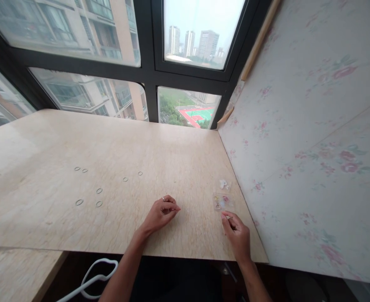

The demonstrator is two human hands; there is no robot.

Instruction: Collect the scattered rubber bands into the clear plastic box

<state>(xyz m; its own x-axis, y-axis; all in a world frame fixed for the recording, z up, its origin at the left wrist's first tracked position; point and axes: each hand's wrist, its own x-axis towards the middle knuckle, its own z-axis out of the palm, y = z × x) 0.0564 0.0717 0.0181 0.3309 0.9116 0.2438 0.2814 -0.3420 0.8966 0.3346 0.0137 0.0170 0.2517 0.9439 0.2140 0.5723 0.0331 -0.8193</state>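
My left hand point(163, 213) rests over the stone sill, with thumb and index finger pinched together; a ring circles one finger. Anything between those fingertips is too small to make out. Just in front of the small clear plastic box point(231, 205) is my right hand point(237, 235), its thumb and index fingertip also closed in a pinch. Whatever it may hold does not show. Inside the box lie small pink and gold-coloured pieces point(225, 199). Behind the box, a white flower-like piece point(224, 183) sits on what looks like a clear lid.
Several thin rings lie scattered on the left of the sill point(172, 151), among them a ring point(79, 202) nearer me and a ring point(140, 173) farther right. A floral-papered wall point(298, 167) bounds the right side. Dark window frames point(150, 79) stand behind. A white curved tube point(87, 283) is below.
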